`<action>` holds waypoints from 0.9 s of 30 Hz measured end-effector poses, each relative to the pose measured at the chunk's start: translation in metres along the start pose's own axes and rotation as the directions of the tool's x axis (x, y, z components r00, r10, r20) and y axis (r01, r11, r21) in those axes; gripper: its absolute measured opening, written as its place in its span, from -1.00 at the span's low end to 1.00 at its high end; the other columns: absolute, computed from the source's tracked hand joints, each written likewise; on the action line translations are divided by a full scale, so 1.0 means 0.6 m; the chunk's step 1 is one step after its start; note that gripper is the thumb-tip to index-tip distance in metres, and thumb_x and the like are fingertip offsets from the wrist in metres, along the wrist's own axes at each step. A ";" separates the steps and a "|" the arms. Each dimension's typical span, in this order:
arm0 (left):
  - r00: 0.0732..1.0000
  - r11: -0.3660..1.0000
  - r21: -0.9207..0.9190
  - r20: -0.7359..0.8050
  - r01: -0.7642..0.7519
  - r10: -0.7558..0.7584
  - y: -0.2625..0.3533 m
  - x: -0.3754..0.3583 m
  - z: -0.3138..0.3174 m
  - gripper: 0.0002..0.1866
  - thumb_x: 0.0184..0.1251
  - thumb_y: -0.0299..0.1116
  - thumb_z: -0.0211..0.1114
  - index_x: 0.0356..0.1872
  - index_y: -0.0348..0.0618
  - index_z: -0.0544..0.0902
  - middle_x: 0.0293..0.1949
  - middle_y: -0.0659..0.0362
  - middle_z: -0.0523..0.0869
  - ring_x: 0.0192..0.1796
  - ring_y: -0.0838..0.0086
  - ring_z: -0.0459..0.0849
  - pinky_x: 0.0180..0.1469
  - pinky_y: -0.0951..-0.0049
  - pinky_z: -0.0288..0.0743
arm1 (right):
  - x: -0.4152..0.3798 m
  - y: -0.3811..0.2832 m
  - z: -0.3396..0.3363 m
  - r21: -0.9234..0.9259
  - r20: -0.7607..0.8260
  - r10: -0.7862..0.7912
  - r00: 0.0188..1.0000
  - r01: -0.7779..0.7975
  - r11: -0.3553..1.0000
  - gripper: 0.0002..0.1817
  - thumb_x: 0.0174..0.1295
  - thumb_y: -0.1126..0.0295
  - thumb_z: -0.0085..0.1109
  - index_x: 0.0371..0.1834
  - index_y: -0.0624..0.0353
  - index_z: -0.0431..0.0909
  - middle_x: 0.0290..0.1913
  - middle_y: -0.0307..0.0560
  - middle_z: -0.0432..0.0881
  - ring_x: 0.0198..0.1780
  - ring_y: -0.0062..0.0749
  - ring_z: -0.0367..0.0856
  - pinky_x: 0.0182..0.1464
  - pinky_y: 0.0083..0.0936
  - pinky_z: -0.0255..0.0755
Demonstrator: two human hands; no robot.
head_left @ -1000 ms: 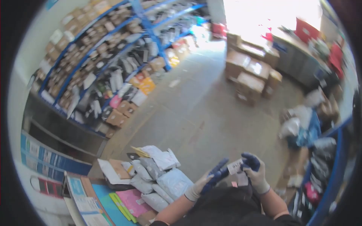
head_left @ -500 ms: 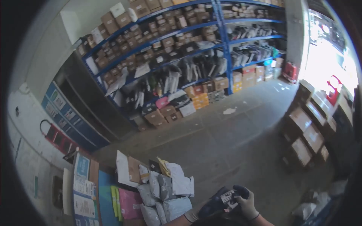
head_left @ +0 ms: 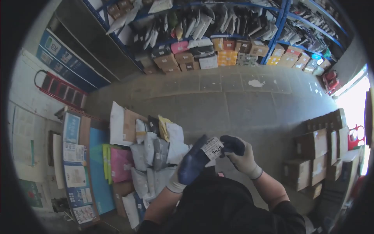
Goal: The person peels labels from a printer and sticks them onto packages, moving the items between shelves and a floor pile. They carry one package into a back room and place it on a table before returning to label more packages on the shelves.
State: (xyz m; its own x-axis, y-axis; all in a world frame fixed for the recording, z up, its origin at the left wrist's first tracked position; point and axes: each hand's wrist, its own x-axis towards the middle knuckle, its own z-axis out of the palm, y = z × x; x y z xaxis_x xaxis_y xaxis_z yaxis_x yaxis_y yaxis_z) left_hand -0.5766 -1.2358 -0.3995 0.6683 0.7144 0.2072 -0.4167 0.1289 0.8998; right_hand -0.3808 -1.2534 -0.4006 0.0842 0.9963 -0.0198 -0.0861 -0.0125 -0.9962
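Note:
My left hand point(head_left: 193, 163), in a navy and white glove, holds a small white label point(head_left: 212, 148) printed with black numbers, 9428 among them. The label lies against its fingers, in front of my dark clothing. My right hand point(head_left: 240, 154), gloved the same way, is at the label's right edge with its fingers closed together; whether it pinches the label or another small piece is too small to tell. Left of my left hand, grey and white plastic parcels point(head_left: 161, 152) are piled by a blue-topped table point(head_left: 100, 167).
Blue shelves point(head_left: 278, 31) with bagged parcels and boxes line the back. Stacked cartons point(head_left: 311, 146) stand at right. A pink parcel point(head_left: 121, 164) lies on the table. A red step ladder point(head_left: 62, 90) leans at the left wall. Grey floor point(head_left: 202, 101) lies between.
The view has tilted down, so the shelves sit higher and more of my arms shows. Both hands and the label appear higher and further left, and the label's numbers face the camera more.

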 end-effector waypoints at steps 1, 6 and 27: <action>0.998 0.982 -0.191 -0.062 -0.002 -0.010 0.005 0.023 -0.025 -0.16 0.51 0.19 -0.07 0.57 -0.15 -0.10 0.52 -0.14 0.12 0.56 0.04 0.10 0.55 -0.07 -0.09 | 0.038 0.009 0.003 0.001 0.021 -0.018 1.000 0.018 1.000 -0.56 0.13 0.43 0.39 0.07 0.39 0.57 -0.08 0.07 0.71 -0.20 -0.33 0.75 -0.08 -0.57 0.66; 0.987 0.873 -0.488 -0.147 -0.010 -0.071 0.046 0.134 -0.162 -0.12 0.47 0.15 0.05 0.56 -0.21 -0.06 0.50 -0.09 0.18 0.52 0.12 0.19 0.53 0.08 0.06 | 0.215 -0.025 0.041 -0.047 0.100 0.223 0.970 -0.219 0.975 -0.50 0.14 0.32 0.45 0.08 0.38 0.56 -0.08 0.07 0.72 -0.21 -0.31 0.77 -0.07 -0.57 0.67; 0.905 0.946 -0.313 -0.421 -0.086 -0.058 0.191 0.457 -0.715 -0.22 0.42 -0.06 0.20 0.51 -0.22 0.12 0.45 -0.09 0.28 0.46 0.13 0.30 0.37 -0.15 0.33 | 0.906 0.010 0.281 -0.192 0.431 -0.091 0.898 0.190 0.963 -0.49 0.06 0.26 0.45 0.07 0.23 0.59 -0.10 -0.10 0.73 -0.13 -0.40 0.68 -0.05 -0.47 0.51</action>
State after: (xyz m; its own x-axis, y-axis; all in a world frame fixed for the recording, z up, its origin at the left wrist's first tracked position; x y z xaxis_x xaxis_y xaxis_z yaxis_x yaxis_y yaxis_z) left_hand -0.7056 -0.7300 -0.4045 0.3693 0.9290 -0.0260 -0.6445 0.2761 0.7130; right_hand -0.5031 -0.6976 -0.4028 -0.3440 0.9326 0.1094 0.1234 0.1603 -0.9793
